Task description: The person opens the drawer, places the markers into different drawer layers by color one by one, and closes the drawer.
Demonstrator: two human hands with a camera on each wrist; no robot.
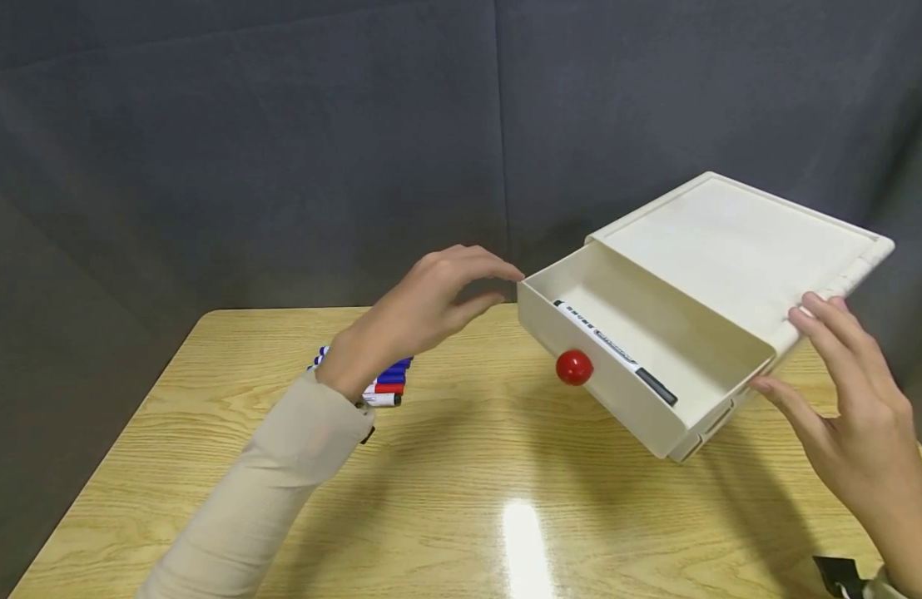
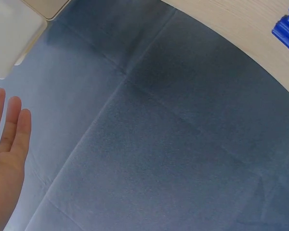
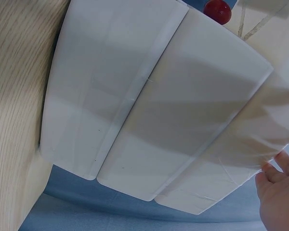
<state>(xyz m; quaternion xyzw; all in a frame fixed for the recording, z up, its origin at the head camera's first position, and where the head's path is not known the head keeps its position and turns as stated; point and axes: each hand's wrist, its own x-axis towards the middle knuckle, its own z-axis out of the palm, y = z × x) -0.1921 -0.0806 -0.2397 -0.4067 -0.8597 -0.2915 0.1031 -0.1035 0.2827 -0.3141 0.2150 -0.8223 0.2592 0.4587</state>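
Note:
A white plastic drawer unit (image 1: 738,241) stands at the right of the table, its drawer (image 1: 603,391) pulled out toward the left front. On the drawer front is a round red knob (image 1: 575,367). Inside lies one white marker (image 1: 611,341) with a black cap, along the front wall. My left hand (image 1: 438,295) has its fingertips right at the drawer's far left corner, fingers extended and thumb apart. My right hand (image 1: 854,399) holds the unit's near right edge, fingers over the top and thumb against the side. The right wrist view shows the unit's side panels (image 3: 173,106).
Several blue markers (image 1: 394,374), a red marker (image 1: 389,388) and a black-capped marker (image 1: 384,399) lie in a row at the left, partly behind my left forearm. The wooden table (image 1: 446,499) ends at a dark grey curtain (image 1: 319,166).

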